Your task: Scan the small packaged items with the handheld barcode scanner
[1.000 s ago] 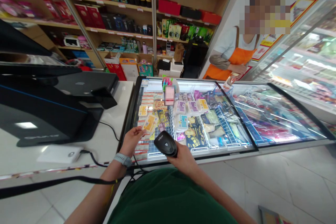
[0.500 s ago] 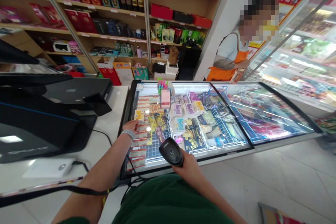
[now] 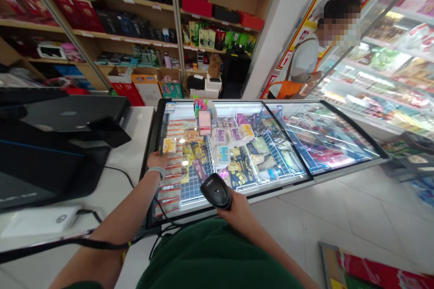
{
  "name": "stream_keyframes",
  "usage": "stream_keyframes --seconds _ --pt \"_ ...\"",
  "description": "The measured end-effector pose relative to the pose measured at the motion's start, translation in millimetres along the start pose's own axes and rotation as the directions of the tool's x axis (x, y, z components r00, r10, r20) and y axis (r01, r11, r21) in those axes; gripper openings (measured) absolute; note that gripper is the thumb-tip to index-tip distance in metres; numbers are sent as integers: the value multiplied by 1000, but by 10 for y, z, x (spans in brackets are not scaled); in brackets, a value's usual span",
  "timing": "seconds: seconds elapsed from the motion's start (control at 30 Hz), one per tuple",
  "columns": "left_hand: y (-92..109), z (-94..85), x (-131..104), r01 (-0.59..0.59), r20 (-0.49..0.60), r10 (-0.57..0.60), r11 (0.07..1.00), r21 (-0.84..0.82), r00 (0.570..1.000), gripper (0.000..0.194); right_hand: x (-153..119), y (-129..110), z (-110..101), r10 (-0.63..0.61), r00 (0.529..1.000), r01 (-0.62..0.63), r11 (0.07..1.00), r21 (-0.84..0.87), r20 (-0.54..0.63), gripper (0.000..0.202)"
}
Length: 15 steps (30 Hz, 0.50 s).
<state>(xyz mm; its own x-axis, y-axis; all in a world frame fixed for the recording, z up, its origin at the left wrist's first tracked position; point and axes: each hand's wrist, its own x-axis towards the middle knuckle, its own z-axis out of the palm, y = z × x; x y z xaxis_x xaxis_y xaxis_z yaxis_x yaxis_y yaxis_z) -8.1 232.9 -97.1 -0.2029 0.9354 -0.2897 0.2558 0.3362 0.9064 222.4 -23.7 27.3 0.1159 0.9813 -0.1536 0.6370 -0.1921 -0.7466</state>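
A black handheld scanner (image 3: 215, 190) is gripped in my right hand (image 3: 238, 211), above the near edge of the glass-topped freezer (image 3: 288, 187). My left hand (image 3: 158, 160), with a band on its wrist, has its fingers closed at the near side of a small package with a yellow label (image 3: 169, 145), over the freezer's left end. Several similar white packages with purple, yellow and blue labels, such as the blue-labelled one (image 3: 222, 156), sit on the glass in the middle. Behind them stands a phone-like pink screen (image 3: 205, 122) beside colourful items (image 3: 200, 106).
On the left, a white counter (image 3: 137, 131) holds black checkout equipment (image 3: 40, 158) and a white box (image 3: 40, 221). Cables run beside my left arm. Stocked shelves (image 3: 125, 38) line the back. A person in an orange apron (image 3: 288, 89) stands behind the freezer.
The view has shifted a little to the right. The person behind the freezer has turned further away. My left hand stays at the yellow-labelled package, and the scanner is still in my right hand.
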Motion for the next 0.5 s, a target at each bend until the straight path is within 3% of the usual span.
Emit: stream_keyframes --seconds 0.1,0.17,0.23,0.33,0.5 --pt "42 61 -111 51 -4 -51 992 117 999 34 -14 13 -2 -2 1000 2 1000 8 -14 17" --pt "75 184 -254 41 81 -55 986 161 995 30 -26 26 -5 5 1000 -5 1000 13 -20 17" --pt "114 371 -435 7 218 -46 984 175 975 28 -43 40 -15 7 1000 -6 1000 21 -30 18" --pt "177 719 -711 -35 410 -45 982 185 911 28 -81 63 -36 9 998 -7 999 38 -66 18" --pt "275 1220 -997 -42 517 -112 960 277 849 30 -179 125 -64 30 994 -23 997 75 -104 17"
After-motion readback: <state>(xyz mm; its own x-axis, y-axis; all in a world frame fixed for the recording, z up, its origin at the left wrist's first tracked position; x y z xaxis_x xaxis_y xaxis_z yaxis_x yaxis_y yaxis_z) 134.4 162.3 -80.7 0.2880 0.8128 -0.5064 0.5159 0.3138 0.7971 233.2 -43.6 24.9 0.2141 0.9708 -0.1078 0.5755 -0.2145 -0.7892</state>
